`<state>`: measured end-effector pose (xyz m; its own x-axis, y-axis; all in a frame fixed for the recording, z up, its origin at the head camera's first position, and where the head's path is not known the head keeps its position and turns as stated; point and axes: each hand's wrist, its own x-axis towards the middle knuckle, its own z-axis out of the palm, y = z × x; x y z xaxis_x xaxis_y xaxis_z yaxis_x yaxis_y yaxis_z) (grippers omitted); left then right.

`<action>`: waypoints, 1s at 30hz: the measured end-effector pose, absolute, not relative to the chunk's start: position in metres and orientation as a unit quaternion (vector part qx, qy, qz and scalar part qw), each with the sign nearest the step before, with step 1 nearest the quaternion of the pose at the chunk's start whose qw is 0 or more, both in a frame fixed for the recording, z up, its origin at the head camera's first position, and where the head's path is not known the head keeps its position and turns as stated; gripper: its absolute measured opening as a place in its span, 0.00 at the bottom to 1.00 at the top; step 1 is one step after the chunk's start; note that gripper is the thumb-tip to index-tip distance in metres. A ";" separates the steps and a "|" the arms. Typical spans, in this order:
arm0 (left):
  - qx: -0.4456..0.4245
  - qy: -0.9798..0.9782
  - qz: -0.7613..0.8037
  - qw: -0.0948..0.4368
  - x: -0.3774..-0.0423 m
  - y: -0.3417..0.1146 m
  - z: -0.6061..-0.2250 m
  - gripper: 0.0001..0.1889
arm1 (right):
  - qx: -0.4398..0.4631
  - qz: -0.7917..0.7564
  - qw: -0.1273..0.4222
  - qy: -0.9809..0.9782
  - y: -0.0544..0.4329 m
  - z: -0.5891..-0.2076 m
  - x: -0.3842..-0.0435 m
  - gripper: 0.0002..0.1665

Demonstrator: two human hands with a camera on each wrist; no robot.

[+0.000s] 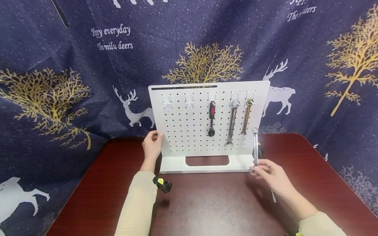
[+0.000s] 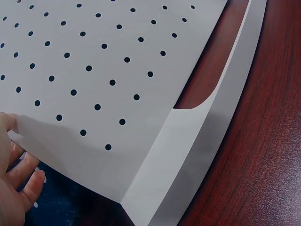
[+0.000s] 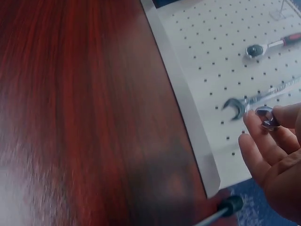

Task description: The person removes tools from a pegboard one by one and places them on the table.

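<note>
Wrench (image 1: 255, 147) location, handling?
— Near-upright by pegboard's (image 1: 184, 131) lower right edge, right hand (image 1: 271, 175) pinching its bottom end. Likely stiff, lightish, slick; hold low, ring end (image 1: 255, 133) clear.
Left?
— Left hand (image 1: 151, 146) grips pegboard's left edge.

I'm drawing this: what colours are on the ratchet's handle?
The ratchet's handle is black with red; the head view shows it best.

Cream sleeves (image 1: 138, 200), black wrist camera (image 1: 167, 186), yellow tag (image 1: 160, 181)
</note>
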<state>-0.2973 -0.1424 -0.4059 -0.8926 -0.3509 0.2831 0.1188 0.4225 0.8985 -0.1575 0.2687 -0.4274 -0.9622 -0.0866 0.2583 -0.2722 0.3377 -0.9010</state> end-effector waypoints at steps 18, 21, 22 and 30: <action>0.075 -0.815 -0.531 0.219 -0.299 -0.142 -0.406 0.17 | 0.061 0.561 0.084 -0.821 0.308 -0.442 -0.150 0.14; 0.076 -0.816 -0.529 0.219 -0.299 -0.142 -0.406 0.17 | 0.062 0.556 0.091 -0.824 0.310 -0.442 -0.149 0.10; 0.076 -0.816 -0.529 0.219 -0.299 -0.142 -0.406 0.16 | 0.062 0.557 0.093 -0.823 0.311 -0.442 -0.149 0.08; 0.076 -0.816 -0.528 0.223 -0.299 -0.143 -0.406 0.16 | 0.052 0.567 0.093 -0.817 0.312 -0.444 -0.150 0.07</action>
